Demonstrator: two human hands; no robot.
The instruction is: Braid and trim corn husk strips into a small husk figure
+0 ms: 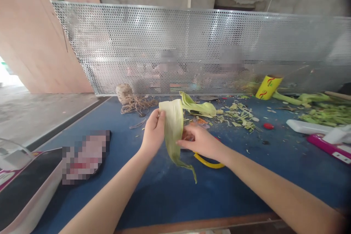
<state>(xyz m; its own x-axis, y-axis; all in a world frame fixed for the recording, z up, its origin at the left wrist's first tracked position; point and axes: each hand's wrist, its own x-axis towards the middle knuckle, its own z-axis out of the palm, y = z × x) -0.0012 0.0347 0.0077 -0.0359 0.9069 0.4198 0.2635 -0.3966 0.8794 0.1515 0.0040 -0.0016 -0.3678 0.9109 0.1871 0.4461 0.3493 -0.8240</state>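
My left hand is closed on the upper left edge of a pale green corn husk, thumb in front. The husk hangs down over the table, broad and whitish at the top and narrowing to a darker, twisted tip. At its right edge, my right hand has curled fingers, with fingertips pressed against the husk. A yellow curved handle lies under my right wrist, its remainder hidden. Behind my hands another piece of husk rests on the table.
Shredded green scraps litter the blue table. Twine lies at the back left, a yellow roll at the back right. A blurred-out phone-like object is at left, a power strip at right. A perforated metal screen stands behind.
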